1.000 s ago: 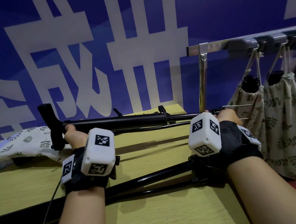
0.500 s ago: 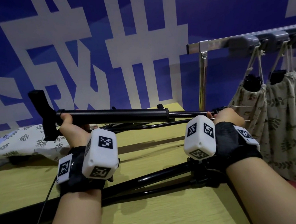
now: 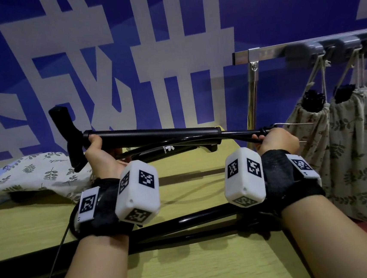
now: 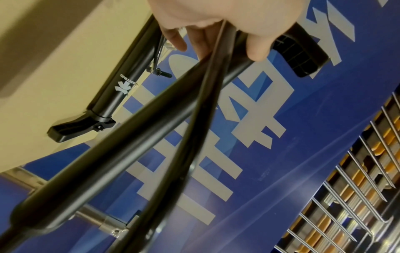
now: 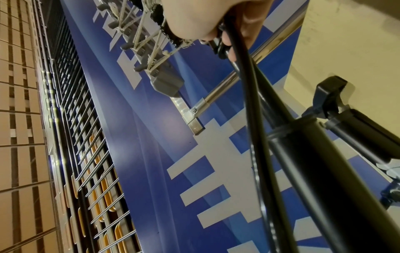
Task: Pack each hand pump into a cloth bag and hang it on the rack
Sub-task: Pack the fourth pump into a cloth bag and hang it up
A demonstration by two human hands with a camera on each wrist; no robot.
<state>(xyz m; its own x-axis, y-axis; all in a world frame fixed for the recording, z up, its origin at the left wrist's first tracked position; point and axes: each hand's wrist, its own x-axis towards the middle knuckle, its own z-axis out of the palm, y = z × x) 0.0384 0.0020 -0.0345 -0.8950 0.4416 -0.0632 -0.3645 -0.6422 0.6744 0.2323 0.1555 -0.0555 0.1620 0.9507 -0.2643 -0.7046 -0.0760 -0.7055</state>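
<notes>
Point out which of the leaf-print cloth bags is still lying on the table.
The leaf-print cloth bag at the table's far left, behind the left hand, lies flat. The others, such as the hanging bag, dangle by drawstrings from the rack.

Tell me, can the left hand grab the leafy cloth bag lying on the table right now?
Probably not yet. The left hand is busy gripping the hand pump, which the right hand also holds. The cloth bag lies close beside it, uncovered.

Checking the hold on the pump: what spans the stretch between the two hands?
In the head view, the hand pump barrel and its hose span from left hand to right hand.
</notes>
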